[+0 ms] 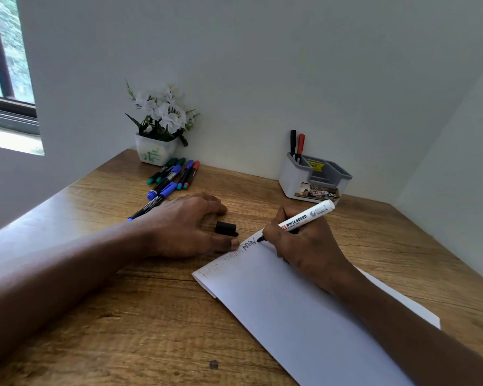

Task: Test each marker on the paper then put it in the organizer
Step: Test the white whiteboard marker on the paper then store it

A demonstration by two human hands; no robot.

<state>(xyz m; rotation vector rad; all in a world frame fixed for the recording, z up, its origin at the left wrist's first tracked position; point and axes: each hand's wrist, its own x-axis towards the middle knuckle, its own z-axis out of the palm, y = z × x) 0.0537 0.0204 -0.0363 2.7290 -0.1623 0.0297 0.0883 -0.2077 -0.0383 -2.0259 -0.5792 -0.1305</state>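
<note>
My right hand [304, 246] curls tight round the white whiteboard marker [307, 217], black tip at the far edge of the white paper sheet [290, 316], my left hand [184, 227] lies flat, holding nothing, by the small black cap [226, 228], and brown wooden table [123, 302] stretches back to the grey-and-white plastic organizer [293, 176].

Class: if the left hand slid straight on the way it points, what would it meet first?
Probably the black cap, lying just ahead of the left hand between its thumb and fingers, though depth is unclear.
</note>
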